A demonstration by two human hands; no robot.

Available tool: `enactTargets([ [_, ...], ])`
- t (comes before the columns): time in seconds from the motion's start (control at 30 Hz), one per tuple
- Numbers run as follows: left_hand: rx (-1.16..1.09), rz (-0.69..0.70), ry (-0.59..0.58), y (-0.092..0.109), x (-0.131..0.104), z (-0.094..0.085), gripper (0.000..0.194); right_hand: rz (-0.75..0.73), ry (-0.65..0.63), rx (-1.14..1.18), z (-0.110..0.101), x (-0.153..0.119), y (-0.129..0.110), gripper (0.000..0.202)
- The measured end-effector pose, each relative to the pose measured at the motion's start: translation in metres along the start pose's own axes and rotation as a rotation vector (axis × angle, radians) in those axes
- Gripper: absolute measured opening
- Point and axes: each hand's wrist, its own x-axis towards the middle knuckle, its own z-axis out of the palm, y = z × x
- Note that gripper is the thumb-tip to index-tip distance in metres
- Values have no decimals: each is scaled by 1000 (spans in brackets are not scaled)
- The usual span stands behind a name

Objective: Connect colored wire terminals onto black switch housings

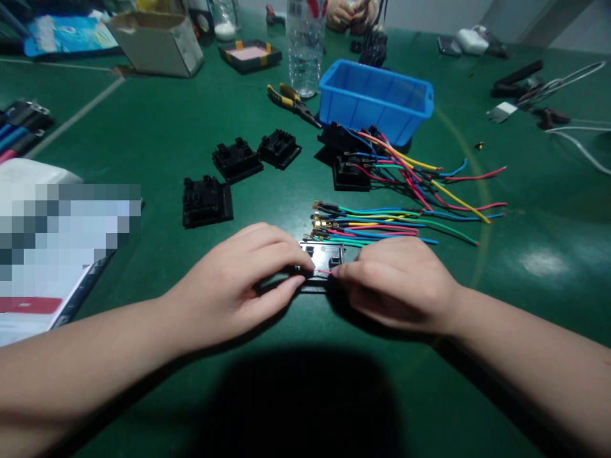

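My left hand (pixel 252 270) has its fingers closed on the left side of a black plastic socket housing (pixel 326 257), which lies in front of me on the table. At the housing's right side, my right hand (pixel 401 280) pinches a short stretch of red wire (pixel 325 272) that crosses the part. The wire's other end is hidden by my fingers. Just beyond lies a row of loose coloured wires (pixel 382 222) with brass terminals at their left ends. Behind them are black housings with wires attached (pixel 352 173).
Several black housings (pixel 207 200) lie at left centre. A blue bin (pixel 377 95), yellow-handled pliers (pixel 293 102) and a clear bottle (pixel 304 57) stand behind. A phone (pixel 71 254) is at left, a cardboard box (pixel 157 44) at back left. Another person's hands (pixel 351 14) show at the far edge.
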Motion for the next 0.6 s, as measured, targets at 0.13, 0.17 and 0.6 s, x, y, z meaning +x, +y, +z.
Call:
enactTargets([
  [0.13, 4, -2, -2, 0, 0, 0, 16, 27, -3, -12, 1, -1, 0, 14],
  [0.17, 3, -1, -2, 0, 0, 0, 16, 30, 8, -14, 2, -1, 0, 13],
  [0.6, -8, -10, -15, 0, -1, -1, 15, 20, -3, 39, -1, 2, -1, 16],
])
